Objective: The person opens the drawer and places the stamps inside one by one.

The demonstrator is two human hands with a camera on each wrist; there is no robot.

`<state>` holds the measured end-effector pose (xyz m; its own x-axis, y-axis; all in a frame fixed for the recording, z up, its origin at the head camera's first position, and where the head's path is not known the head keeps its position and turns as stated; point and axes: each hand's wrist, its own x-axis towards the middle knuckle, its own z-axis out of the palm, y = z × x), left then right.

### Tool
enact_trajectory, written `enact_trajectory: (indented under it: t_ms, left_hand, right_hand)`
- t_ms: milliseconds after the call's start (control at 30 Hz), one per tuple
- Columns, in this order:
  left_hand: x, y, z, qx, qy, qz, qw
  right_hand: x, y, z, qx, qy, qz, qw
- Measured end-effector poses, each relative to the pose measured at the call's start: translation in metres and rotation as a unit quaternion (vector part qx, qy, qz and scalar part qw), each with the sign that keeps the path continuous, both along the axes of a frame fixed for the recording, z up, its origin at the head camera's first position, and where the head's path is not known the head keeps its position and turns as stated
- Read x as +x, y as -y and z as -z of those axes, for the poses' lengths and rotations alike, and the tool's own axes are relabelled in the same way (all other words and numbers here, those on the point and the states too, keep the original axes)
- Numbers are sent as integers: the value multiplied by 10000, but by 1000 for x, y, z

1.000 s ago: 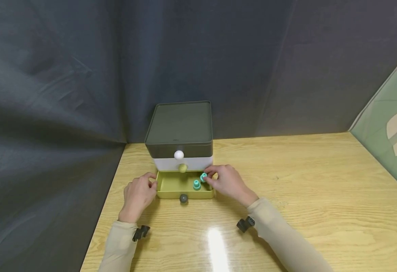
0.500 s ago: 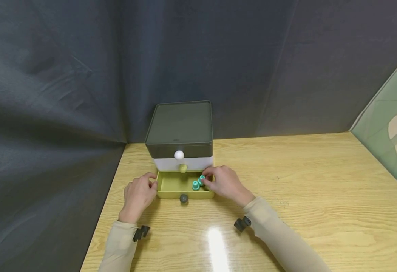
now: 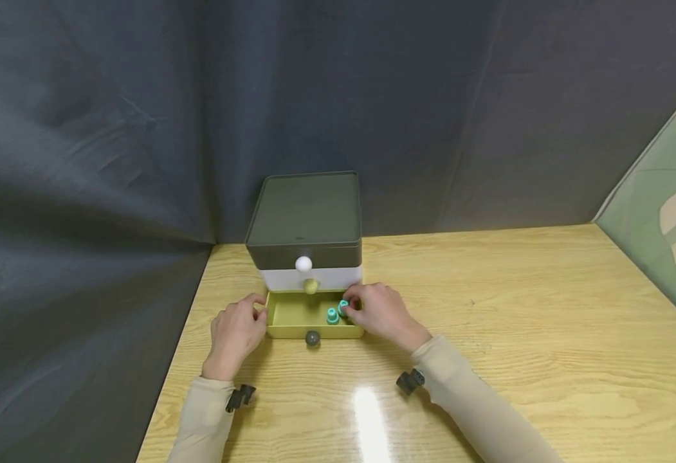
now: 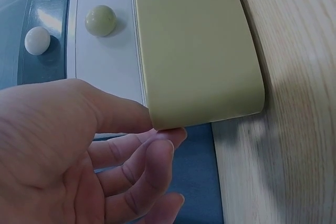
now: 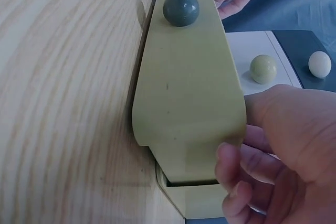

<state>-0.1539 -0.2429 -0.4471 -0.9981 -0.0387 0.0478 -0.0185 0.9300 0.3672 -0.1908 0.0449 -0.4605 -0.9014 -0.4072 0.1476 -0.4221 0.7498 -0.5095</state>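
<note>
In the head view, the yellow-green bottom drawer (image 3: 291,332) of a small cabinet is pulled out. My left hand (image 3: 237,331) pinches the drawer's left wall, with the thumb over the rim and the fingertips outside, as the left wrist view shows. My right hand (image 3: 381,312) reaches over the right wall and pinches a small teal stepped piece (image 3: 343,305) between thumb and forefinger. Just left of it, a matching teal piece (image 3: 332,316) stands upright on the drawer floor, wide end down. In the right wrist view the drawer front hides both pieces.
Above the drawer are a white drawer (image 3: 282,280) with a yellow-green knob (image 3: 311,286) and a dark grey one with a white knob (image 3: 303,264). A dark grey knob (image 3: 312,338) sits on the open drawer's front. Dark cloth (image 3: 407,128) hangs behind the wooden table (image 3: 517,308).
My right hand has shifted slightly left and toward me with the teal piece, bringing it close to the other, which sits slightly further left. My left hand has stayed at the drawer wall.
</note>
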Motion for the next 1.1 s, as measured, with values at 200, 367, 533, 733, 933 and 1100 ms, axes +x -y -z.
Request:
enact_trajectory:
  t_ms: [200,367,533,733,933,1100]
  left_hand:
    - [0,-1,1,-42,37,25,10000]
    - [1,-1,1,-15,32,17,10000]
    - [0,0,2,-64,48,31,10000]
    - [-1,0,2,-140,-6,44,9999]
    - [7,-2,5,-243,-691,87,9973]
    - [24,-14,3,-139,-1288,476,9904]
  right_hand:
    - [2,-1,1,-9,102,-96,9999]
    - [3,-1,2,9,82,-195,9998]
    - [2,-1,3,-16,62,-281,9996]
    - [-1,0,4,-18,46,-303,9995]
    - [0,-3,5,-230,58,-348,9991]
    - [7,-14,8,-1008,-63,-296,9944]
